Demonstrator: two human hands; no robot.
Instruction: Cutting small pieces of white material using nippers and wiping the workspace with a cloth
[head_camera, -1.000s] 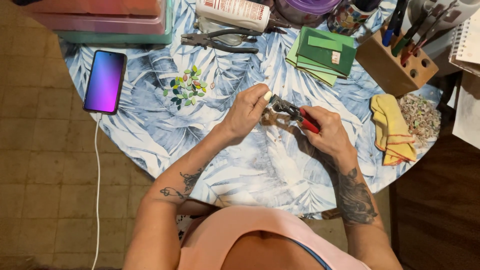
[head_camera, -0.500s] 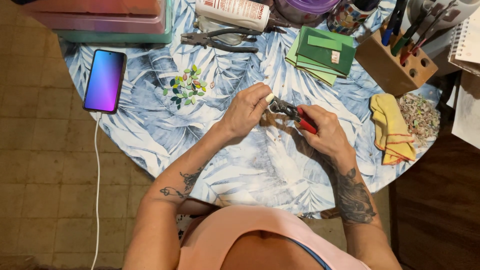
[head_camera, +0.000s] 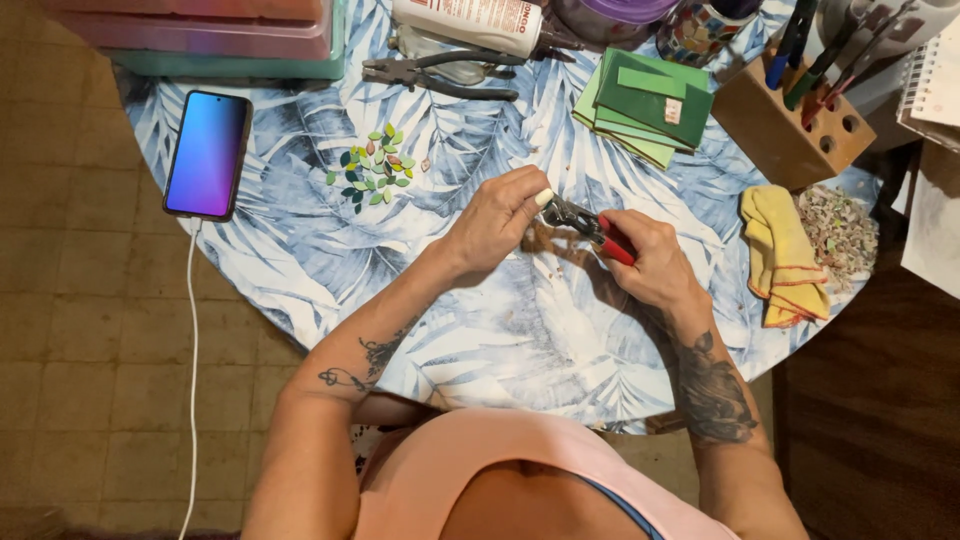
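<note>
My right hand (head_camera: 652, 262) grips red-handled nippers (head_camera: 590, 225) over the round table with a blue leaf-print cloth (head_camera: 500, 330). The metal jaws point left toward my left hand (head_camera: 498, 214), whose fingers pinch a small pale piece right at the jaws. The piece is mostly hidden by my fingertips. A cluster of small leaf-shaped green and pink tile pieces (head_camera: 372, 168) lies on the cloth to the left of my left hand.
A phone (head_camera: 207, 152) on a white cable lies at the table's left edge. Dark pliers (head_camera: 440, 75), a white bottle (head_camera: 470, 18), green tile sheets (head_camera: 645, 105), a wooden tool block (head_camera: 790, 115), a yellow cloth (head_camera: 785, 255) and a scrap pile (head_camera: 835, 230) sit along the back and right.
</note>
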